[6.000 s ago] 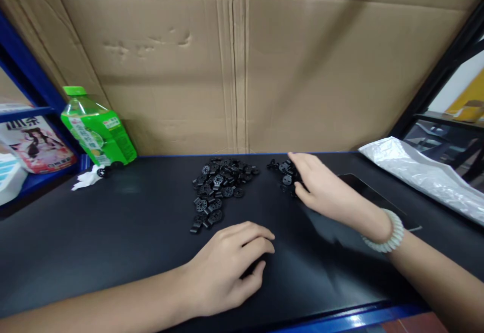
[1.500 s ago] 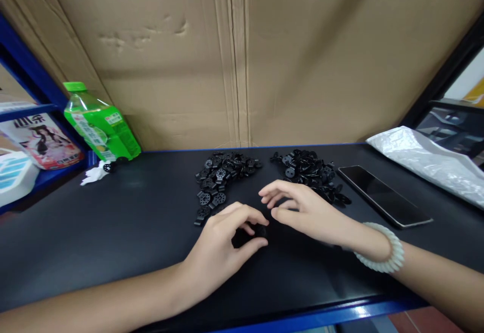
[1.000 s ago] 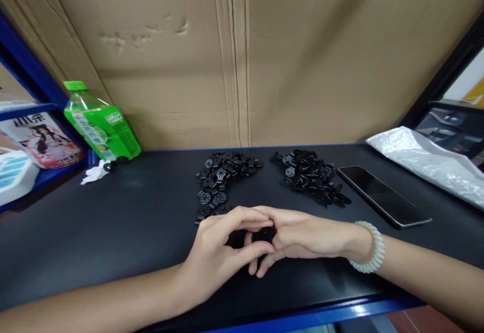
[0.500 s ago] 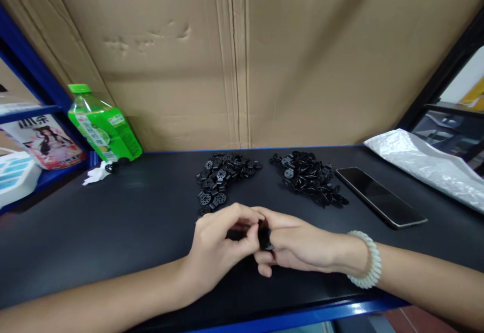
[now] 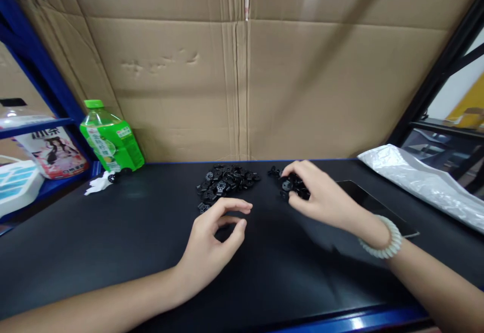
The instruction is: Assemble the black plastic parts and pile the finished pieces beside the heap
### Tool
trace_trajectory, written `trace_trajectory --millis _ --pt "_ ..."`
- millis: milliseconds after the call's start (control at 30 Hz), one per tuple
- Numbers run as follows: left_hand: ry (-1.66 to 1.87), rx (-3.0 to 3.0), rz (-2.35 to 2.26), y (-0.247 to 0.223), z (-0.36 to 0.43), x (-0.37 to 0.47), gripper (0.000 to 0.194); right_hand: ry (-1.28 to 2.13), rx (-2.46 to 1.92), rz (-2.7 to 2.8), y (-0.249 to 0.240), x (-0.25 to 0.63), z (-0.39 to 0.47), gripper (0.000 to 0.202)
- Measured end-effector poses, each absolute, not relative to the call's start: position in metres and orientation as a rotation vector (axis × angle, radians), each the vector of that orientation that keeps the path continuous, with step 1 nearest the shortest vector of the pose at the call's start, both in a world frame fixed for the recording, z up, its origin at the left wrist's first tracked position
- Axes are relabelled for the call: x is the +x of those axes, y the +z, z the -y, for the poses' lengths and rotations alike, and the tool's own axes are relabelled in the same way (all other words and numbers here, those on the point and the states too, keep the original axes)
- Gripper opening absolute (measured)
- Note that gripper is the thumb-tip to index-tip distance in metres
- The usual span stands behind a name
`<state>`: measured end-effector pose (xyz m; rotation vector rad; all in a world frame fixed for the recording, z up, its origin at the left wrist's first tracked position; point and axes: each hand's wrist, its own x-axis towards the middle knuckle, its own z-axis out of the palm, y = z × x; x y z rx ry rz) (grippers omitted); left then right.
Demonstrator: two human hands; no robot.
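My left hand (image 5: 214, 234) hovers over the table's near middle, thumb and fingers apart, with nothing visible between them. Just beyond it lies a pile of small black perforated parts (image 5: 227, 179). My right hand (image 5: 317, 191), with a pale coiled band on the wrist, is at the second pile of black round parts (image 5: 287, 185). Its thumb and fingers are spread around one disc, and the hand covers much of that pile.
A dark phone (image 5: 372, 204) lies partly behind my right wrist. A silvery plastic bag (image 5: 419, 176) is at the right. On the left stand a green bottle (image 5: 113, 139), a white crumpled tissue (image 5: 99, 183) and a blue shelf. Cardboard (image 5: 170, 91) rises behind the table (image 5: 132, 232).
My hands have parted. The right one has moved away to the right pile, and the left has opened. The black piece that was between them no longer shows there. The view has tilted up slightly.
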<state>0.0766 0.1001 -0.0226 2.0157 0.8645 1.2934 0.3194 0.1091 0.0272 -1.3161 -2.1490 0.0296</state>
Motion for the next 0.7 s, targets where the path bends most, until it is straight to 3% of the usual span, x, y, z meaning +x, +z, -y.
trace_trajectory --millis 67,167,233,400,700 --pt "1.317 2.049 -0.892 -0.016 -0.107 0.072 0.015 -0.217 -1.42 2.071 0.03 0.336 -0.12 0.027" --pt "1.32 2.088 -0.947 0.0 -0.129 0.06 0.017 -0.316 -1.531 2.09 0.028 0.355 -0.133 0.029" --pt "1.215 2.203 -1.017 0.014 -0.15 0.046 0.037 -0.279 -1.539 2.13 0.025 0.36 -0.136 0.031" --pt "0.537 2.492 -1.127 0.04 -0.19 0.003 0.079 -0.215 -1.439 2.129 0.018 0.351 -0.132 0.033" --pt "-0.168 2.492 -1.16 0.046 -0.169 0.001 0.036 -0.132 -1.294 2.054 0.023 0.329 -0.116 0.019"
